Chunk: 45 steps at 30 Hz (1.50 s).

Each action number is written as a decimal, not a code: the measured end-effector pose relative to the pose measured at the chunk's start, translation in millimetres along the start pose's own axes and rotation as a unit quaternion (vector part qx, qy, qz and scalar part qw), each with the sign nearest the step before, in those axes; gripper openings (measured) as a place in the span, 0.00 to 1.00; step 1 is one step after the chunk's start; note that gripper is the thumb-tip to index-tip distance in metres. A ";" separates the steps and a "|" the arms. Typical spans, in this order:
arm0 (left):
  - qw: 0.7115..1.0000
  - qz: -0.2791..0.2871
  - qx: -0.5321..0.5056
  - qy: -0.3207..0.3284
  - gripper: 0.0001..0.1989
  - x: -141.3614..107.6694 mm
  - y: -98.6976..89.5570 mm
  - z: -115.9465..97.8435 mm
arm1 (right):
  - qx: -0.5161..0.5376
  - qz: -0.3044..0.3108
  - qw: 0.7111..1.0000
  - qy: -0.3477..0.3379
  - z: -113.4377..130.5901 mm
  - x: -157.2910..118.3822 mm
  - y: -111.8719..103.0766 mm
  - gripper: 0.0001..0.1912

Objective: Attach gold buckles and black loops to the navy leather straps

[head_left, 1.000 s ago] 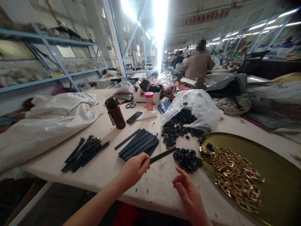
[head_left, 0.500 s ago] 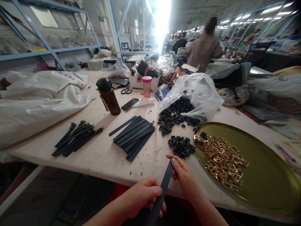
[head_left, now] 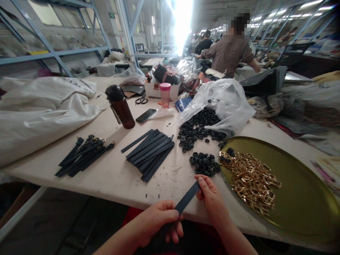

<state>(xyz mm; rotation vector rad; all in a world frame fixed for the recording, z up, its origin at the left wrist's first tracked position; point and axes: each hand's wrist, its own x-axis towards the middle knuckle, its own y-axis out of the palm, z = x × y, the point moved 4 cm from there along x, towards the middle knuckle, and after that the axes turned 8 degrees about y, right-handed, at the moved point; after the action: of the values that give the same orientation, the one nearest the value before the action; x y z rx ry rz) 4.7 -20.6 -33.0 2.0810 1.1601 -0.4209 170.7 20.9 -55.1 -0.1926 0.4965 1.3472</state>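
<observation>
A dark leather strap (head_left: 187,198) is stretched between my two hands over the table's front edge. My left hand (head_left: 166,217) grips its lower part, thumb on top. The far end is pinched between thumb and fingers of my right hand (head_left: 208,189). Just beyond lies a small heap of black strap loops (head_left: 204,164). To the right, gold metal buckles (head_left: 253,182) are piled on a round gold tray (head_left: 300,205). A stack of flat dark straps (head_left: 150,152) lies ahead of my left hand. Farther left are straps with buckles attached (head_left: 82,156).
Behind the straps stand a brown bottle (head_left: 120,108) and a pink-lidded cup (head_left: 165,97), with a phone (head_left: 146,115) and scissors (head_left: 141,100) nearby. More loops spill from a clear plastic bag (head_left: 223,99). A white sack (head_left: 47,109) covers the left side. A person (head_left: 231,53) stands beyond.
The strap has turned to slant more to the right, its far end moving right with my right hand. My left hand has shifted slightly left. The person beyond has spread their arms.
</observation>
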 end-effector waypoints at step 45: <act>0.974 -0.088 0.130 0.160 0.14 11.3 -2.0 -30.2 | -0.012 0.111 0.994 -0.015 10.1 4.2 23.9 0.18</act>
<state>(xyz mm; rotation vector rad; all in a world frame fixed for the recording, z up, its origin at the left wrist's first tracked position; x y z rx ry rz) 7.5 8.5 -19.3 2.3414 1.5591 -0.3414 150.6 34.2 -44.5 -0.1395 0.4866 1.5712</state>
